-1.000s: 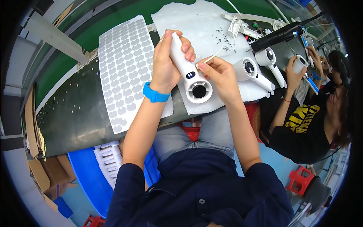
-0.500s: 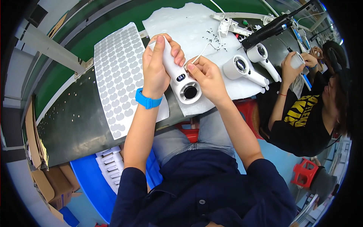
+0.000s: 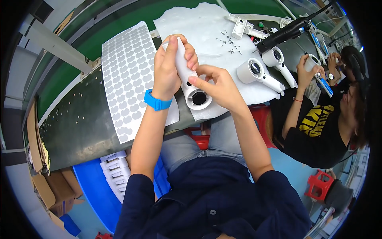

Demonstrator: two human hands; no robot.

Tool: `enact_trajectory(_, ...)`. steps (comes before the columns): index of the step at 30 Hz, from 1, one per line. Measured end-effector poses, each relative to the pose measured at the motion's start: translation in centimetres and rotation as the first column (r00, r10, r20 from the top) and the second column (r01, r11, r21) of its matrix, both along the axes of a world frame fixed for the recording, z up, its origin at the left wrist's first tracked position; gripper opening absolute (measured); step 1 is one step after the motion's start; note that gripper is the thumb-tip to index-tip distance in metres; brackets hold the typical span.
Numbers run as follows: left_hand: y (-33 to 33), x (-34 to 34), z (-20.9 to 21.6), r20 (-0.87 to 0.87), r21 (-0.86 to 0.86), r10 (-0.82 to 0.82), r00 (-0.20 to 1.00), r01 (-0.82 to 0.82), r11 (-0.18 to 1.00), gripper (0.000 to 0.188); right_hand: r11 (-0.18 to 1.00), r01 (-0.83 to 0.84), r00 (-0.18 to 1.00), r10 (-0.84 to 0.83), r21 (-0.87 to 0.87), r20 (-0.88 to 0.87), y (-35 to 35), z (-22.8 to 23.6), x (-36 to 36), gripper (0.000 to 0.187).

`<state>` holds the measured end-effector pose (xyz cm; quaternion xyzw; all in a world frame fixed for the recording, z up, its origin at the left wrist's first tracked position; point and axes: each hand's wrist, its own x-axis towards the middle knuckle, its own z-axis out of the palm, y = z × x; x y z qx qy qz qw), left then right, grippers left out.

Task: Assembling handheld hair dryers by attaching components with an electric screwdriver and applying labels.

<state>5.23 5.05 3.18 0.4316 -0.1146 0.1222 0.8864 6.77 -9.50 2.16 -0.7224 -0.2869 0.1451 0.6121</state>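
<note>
A white handheld fan [image 3: 182, 59] is tilted in front of me, its round head with a black centre toward my body. My left hand [image 3: 166, 75] is closed around its handle, the thumb lying along the front. My right hand [image 3: 221, 85] grips the fan near the head. Its thumb lies across the small display and hides most of it, while the index finger bends behind the right side. On the white foam sheet [image 3: 179, 20] to the right lie a second white fan [image 3: 247, 73] and a third white fan [image 3: 271, 59].
Left lies a sheet of grey stickers [image 3: 129, 77]. Small dark screws [image 3: 230, 43], an open white housing [image 3: 239, 28] and a black electric screwdriver [image 3: 283, 36] are farther back. Below the table stands a blue bin [image 3: 93, 191] with white parts. A co-worker [image 3: 308, 139] sits at right, holding a white part.
The white cable that my right fingers held at the fan is no longer seen there. My right thumb has moved onto the display, which showed lit before.
</note>
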Motion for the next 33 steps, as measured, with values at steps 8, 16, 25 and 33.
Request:
enact_trajectory(8, -0.4, -0.2, 0.4, -0.021, 0.058, 0.005, 1.000, -0.004, 0.998, 0.034, 0.958, 0.036, 0.927, 0.075, 0.286, -0.368, 0.3, -1.1, -0.5, 0.027)
enact_trajectory(16, -1.4, -0.7, 0.9, -0.001, 0.148, 0.001, 1.000, -0.001, 0.989, 0.033, 0.990, 0.103, 0.994, -0.100, 0.093, -0.036, 0.1, -0.5, -1.2, 0.023)
enact_trajectory(25, -1.4, -1.3, 1.0, 0.143, 0.219, 0.020, 0.990, -0.051, 0.974, 0.023, 0.976, 0.211, 0.919, -0.181, -0.049, 0.350, -2.0, 1.9, -3.2, 0.035)
enact_trajectory(33, -3.0, -2.5, 1.2, 0.180, 0.521, 0.038, 0.983, -0.128, 0.844, 0.022, 0.946, 0.303, 0.948, -0.312, 0.118, 0.062, -6.8, 0.6, -2.7, 0.018)
